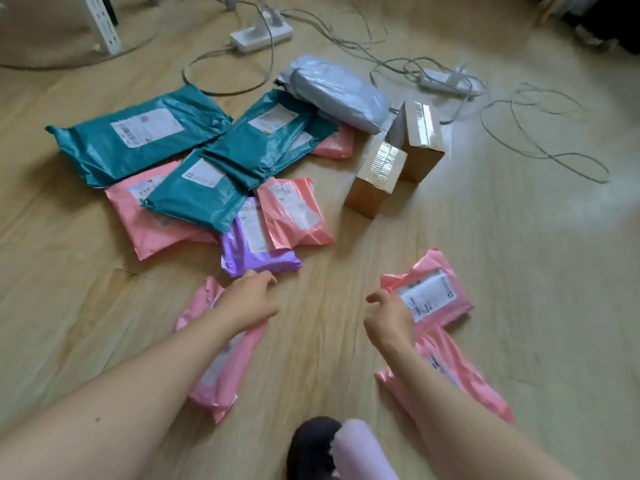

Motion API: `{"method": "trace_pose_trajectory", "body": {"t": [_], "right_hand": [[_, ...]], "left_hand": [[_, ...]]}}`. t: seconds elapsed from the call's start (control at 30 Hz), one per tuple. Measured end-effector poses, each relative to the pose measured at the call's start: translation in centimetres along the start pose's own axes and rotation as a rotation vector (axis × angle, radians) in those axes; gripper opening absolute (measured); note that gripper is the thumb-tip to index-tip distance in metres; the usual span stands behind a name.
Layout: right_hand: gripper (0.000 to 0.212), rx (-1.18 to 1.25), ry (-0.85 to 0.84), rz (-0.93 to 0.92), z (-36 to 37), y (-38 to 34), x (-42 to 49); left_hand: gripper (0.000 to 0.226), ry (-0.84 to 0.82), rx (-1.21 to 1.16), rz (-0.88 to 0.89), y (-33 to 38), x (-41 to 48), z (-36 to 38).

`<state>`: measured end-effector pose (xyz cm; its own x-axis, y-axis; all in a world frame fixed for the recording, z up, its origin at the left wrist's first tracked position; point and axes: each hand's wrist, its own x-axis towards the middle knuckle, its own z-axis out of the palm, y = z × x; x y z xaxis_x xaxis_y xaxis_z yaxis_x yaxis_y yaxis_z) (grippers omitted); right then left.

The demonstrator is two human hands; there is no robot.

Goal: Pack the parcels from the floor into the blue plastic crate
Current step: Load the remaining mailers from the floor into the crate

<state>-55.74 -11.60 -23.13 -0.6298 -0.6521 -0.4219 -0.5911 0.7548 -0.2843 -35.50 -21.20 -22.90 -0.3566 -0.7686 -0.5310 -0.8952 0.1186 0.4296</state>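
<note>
Parcels lie scattered on the wooden floor. My left hand (247, 299) hovers over a pink mailer (207, 368), fingers loosely curled and holding nothing, just short of a purple mailer (258, 261). My right hand (389, 322) is spread beside a pink mailer (440, 292), with another pink mailer (460, 372) under the forearm. Further off lie three teal mailers (138, 140), more pink mailers (152, 223), a grey padded parcel (339, 91) and two taped cardboard boxes (377, 178). The blue crate is not in view.
White power strips (261, 38) and loose cables (540, 140) trail across the floor at the back. A white perforated furniture leg (104, 26) stands at the top left. My foot in a dark slipper (311, 445) shows at the bottom edge.
</note>
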Motion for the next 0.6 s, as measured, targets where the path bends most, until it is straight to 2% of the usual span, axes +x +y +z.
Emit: {"method": "trace_pose_trajectory", "body": {"t": [0.1, 0.17, 0.27, 0.37, 0.43, 0.5, 0.6], "right_hand": [[0.035, -0.072, 0.117, 0.141, -1.4, 4.2, 0.2], [0.046, -0.105, 0.168, 0.213, -2.1, 6.4, 0.1], [0.063, -0.058, 0.08, 0.334, -2.3, 8.6, 0.8], [0.058, -0.097, -0.085, 0.277, -1.2, 9.7, 0.9], [0.052, -0.116, -0.094, 0.202, -0.4, 10.0, 0.6], [0.036, -0.103, -0.069, 0.196, -0.4, 9.5, 0.5], [0.027, 0.059, -0.106, 0.238, -0.9, 8.1, 0.7]], "left_hand": [[0.051, -0.046, -0.006, 0.06, 2.2, 0.2, 2.2], [0.05, -0.073, -0.015, 0.09, 3.3, 0.1, 3.5], [0.047, -0.1, -0.018, 0.121, 4.1, -0.4, 4.6], [0.044, -0.101, -0.012, 0.116, 3.8, -0.7, 4.8], [0.043, -0.096, -0.007, 0.095, 3.2, -0.9, 4.6], [0.043, -0.084, -0.006, 0.071, 2.5, -1.0, 4.5], [0.045, -0.086, -0.068, 0.029, 1.8, -1.0, 4.4]]}}
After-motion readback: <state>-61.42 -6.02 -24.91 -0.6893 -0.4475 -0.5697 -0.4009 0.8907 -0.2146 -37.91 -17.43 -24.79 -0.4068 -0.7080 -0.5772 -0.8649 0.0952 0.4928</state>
